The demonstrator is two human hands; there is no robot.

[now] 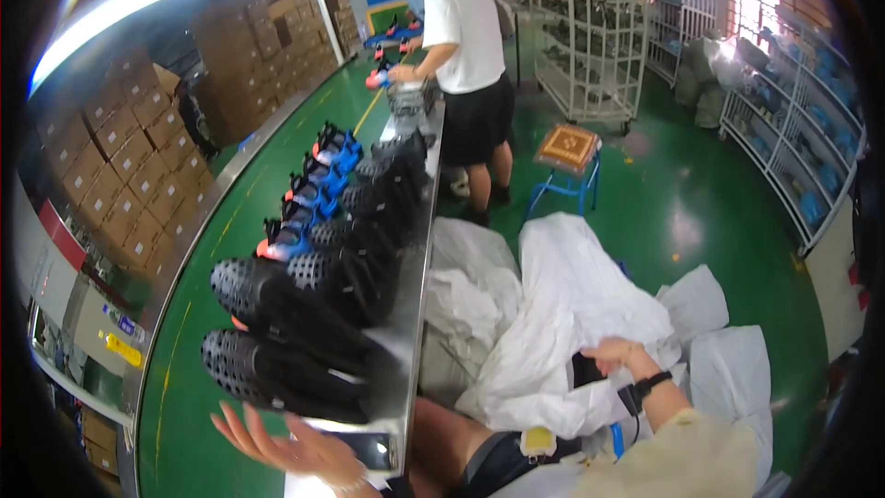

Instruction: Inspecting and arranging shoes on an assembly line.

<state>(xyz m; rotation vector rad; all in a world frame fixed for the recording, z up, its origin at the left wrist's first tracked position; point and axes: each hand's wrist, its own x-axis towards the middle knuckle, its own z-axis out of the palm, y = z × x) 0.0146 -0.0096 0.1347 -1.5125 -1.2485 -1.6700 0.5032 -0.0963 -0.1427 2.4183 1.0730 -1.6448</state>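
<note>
My left hand [293,447] is open with fingers spread, palm partly up, just below the nearest black shoe-shaped piece with a dotted grey toe [235,360]. Several such black pieces lie in a row along the metal ledge [410,300]. At the mouth of a large white sack [572,290], my right hand [616,355] has its fingers bent on the sack's edge. Something dark [584,371] shows in the opening below it. A phone-like device [376,450] rests on the ledge beside my left wrist.
Blue, black and coral shoes [318,189] line the green conveyor belt [198,341]. A person in a white shirt [470,32] stands farther along, another beyond. A blue stool [567,152] stands behind the sacks. Wheeled racks [590,46] and stacked cartons [138,166] flank the area.
</note>
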